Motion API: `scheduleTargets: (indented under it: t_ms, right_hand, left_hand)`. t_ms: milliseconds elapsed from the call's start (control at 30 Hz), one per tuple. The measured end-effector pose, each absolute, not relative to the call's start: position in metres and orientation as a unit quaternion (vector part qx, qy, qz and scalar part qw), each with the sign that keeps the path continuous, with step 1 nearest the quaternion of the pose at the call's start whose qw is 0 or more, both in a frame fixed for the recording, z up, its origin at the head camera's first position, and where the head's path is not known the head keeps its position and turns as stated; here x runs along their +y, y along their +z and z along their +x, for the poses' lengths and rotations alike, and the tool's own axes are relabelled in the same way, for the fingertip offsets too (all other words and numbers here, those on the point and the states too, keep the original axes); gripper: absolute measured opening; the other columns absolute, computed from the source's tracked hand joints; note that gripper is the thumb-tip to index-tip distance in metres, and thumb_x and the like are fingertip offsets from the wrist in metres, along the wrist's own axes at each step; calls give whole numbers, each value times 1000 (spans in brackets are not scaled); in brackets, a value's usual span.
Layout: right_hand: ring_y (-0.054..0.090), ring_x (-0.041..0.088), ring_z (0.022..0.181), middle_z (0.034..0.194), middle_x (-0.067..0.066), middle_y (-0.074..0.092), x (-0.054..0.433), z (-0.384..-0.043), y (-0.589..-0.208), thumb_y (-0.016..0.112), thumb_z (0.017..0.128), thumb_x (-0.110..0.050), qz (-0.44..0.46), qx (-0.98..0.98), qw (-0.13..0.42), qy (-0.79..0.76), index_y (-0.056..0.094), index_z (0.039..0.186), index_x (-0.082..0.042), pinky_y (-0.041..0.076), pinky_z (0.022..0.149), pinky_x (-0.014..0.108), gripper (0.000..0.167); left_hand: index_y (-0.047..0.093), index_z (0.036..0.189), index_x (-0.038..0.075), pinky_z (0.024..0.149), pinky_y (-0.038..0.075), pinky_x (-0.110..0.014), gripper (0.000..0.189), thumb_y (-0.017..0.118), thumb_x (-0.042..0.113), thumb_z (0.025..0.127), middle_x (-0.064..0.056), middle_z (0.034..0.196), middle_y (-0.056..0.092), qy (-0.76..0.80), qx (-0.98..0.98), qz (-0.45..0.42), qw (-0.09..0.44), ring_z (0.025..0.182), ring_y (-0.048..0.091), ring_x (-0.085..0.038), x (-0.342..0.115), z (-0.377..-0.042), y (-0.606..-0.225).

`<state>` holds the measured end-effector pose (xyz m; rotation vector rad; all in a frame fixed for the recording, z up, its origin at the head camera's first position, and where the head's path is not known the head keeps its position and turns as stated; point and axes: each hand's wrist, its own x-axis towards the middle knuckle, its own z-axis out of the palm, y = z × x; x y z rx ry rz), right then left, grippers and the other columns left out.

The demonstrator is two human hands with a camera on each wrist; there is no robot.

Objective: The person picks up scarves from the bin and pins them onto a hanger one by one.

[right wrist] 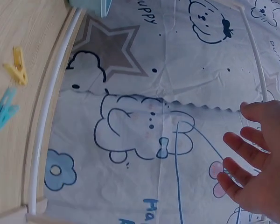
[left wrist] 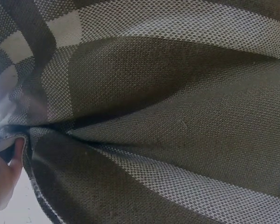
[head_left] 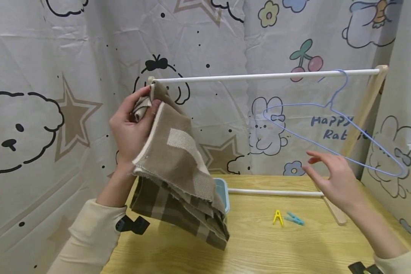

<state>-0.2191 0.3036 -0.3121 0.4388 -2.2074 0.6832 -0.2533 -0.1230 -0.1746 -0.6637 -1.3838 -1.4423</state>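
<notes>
My left hand (head_left: 131, 121) grips a folded brown and cream checked knit cloth (head_left: 178, 152) by its upper edge, thumb and fingers pinched around it. Its layers hang down to the right over the table. The left wrist view is filled by the cloth (left wrist: 177, 116), with part of the hand at the left edge. A blue wire hanger (head_left: 330, 108) hangs by its hook from the white rod (head_left: 260, 77). My right hand (head_left: 335, 179) is just below the hanger's lower bar, fingers loosely spread and holding nothing. In the right wrist view the fingers show apart near the hanger (right wrist: 178, 172).
A yellow clothespin (head_left: 277, 218) and a blue clothespin (head_left: 294, 218) lie on the wooden table (head_left: 260, 247). Behind the cloth, a light blue bin (head_left: 222, 194) is partly hidden. A wooden post (head_left: 363, 110) supports the rack at right, and printed curtains (head_left: 219, 49) surround the table.
</notes>
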Motion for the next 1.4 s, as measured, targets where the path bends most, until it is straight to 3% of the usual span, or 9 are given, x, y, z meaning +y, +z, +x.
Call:
scheduleTargets:
  t_ms: [267,400,667,800,933,1067,1233,1400]
  right_hand:
    - [51,40,101,102,24,65,334,-216,-296,72,87,-4,162,-861,429,220,63,124,3,32,92,53,39]
    - [50,41,99,102,26,63,350,-216,-291,70,90,-9,155,-856,452,198,62,125,4,30,97,51,38]
    - [44,51,107,111,34,55,371,-215,-284,59,100,-25,119,-867,459,152,57,125,10,27,96,63,43]
    - [41,54,111,117,38,50,382,-217,-284,40,103,-53,94,-868,471,126,55,127,11,27,98,65,69]
    - [42,55,111,118,39,49,394,-222,-288,24,94,-76,83,-859,492,116,55,128,11,29,96,65,98]
    - [40,52,112,121,38,46,403,-226,-294,31,93,-76,95,-847,500,155,54,129,11,30,99,52,96]
    - [37,51,117,123,39,44,411,-229,-298,40,93,-73,110,-832,506,199,53,131,10,21,110,32,93]
    - [38,53,120,125,40,44,418,-231,-302,41,94,-70,102,-834,504,200,50,136,7,20,113,35,89]
  left_hand:
    - [70,115,-2,84,57,-24,33,77,-3,82,0,108,75,-605,-562,-286,487,95,70,-14,-124,-256,-178]
    - [70,115,-2,85,57,-25,33,77,-2,83,-1,109,75,-601,-566,-286,487,95,70,-14,-125,-256,-179]
    - [71,116,2,85,56,-27,32,77,4,85,-4,111,75,-571,-588,-289,495,97,69,-15,-127,-265,-185]
    - [70,118,1,87,56,-29,33,77,6,86,-8,112,74,-566,-587,-299,496,99,69,-17,-129,-269,-188]
    - [70,118,0,88,56,-30,32,76,5,86,-10,113,74,-565,-586,-298,499,99,69,-16,-131,-271,-190]
    - [70,118,0,87,57,-29,32,76,6,87,-11,113,74,-565,-592,-291,496,98,69,-15,-134,-271,-193]
    - [69,119,1,86,57,-29,33,76,8,87,-10,115,73,-567,-598,-290,486,98,70,-15,-137,-271,-196]
    - [70,118,0,87,57,-29,32,76,6,87,-10,114,74,-568,-595,-292,489,98,70,-14,-137,-272,-198]
